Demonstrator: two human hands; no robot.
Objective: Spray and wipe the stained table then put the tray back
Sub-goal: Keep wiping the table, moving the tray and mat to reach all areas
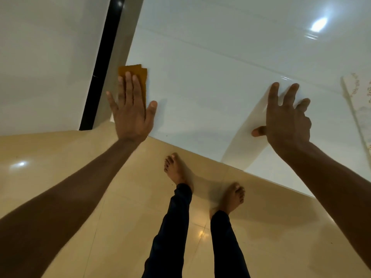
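The glossy white table (220,87) fills the upper right of the head view. A folded orange-brown cloth (140,74) lies near its left edge. My left hand (131,111) presses flat on the cloth with fingers straight, covering its near half. My right hand (285,119) is open with fingers spread, its fingertips resting on the tabletop close to the front edge. A pale piece with a floral pattern (359,101) lies on the table at the right edge of the frame; it may be the tray. No spray bottle is in view.
Beige floor tiles (60,157) run below the table's front edge. My bare feet (176,169) and dark trouser legs stand close to that edge. A black vertical strip (100,67) and a white wall lie left of the table.
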